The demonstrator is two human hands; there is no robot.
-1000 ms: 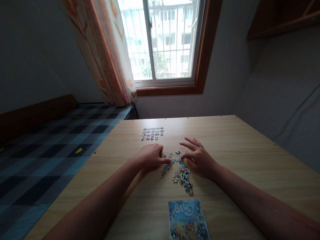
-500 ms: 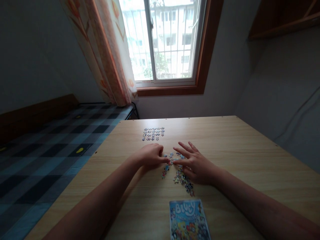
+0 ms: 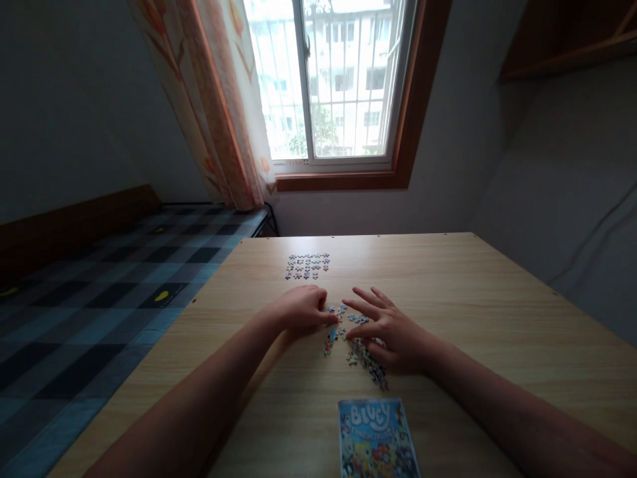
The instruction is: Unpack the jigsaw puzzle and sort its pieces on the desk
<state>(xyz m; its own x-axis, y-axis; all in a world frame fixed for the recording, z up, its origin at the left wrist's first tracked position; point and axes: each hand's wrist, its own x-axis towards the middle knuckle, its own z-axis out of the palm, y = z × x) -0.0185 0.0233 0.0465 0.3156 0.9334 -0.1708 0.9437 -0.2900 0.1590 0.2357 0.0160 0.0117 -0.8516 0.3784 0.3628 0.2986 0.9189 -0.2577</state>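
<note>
Small jigsaw puzzle pieces point(image 3: 371, 366) lie in a loose scatter on the wooden table, between and in front of my hands. My left hand point(image 3: 303, 307) is at the left side of the scatter, its fingers curled in and its thumb and forefinger tips together at a small puzzle piece point(image 3: 339, 318). Over the right side of the pile is my right hand point(image 3: 388, 328), palm down with fingers spread; its forefinger tip is close to a few pieces, and its palm hides others. Beyond my left hand, several pieces form a gappy block of rows point(image 3: 307, 265).
A blue Bluey puzzle box point(image 3: 378, 438) lies at the near edge of view. The wooden table point(image 3: 497, 318) reaches towards a window point(image 3: 343, 86). To the left are a bed with a checked cover point(image 3: 149, 279) and a curtain point(image 3: 219, 99).
My right forefinger has drawn slightly back from my left fingertips, towards me, and the right fingers have shifted. My left hand stays almost in place. The view has turned slightly.
</note>
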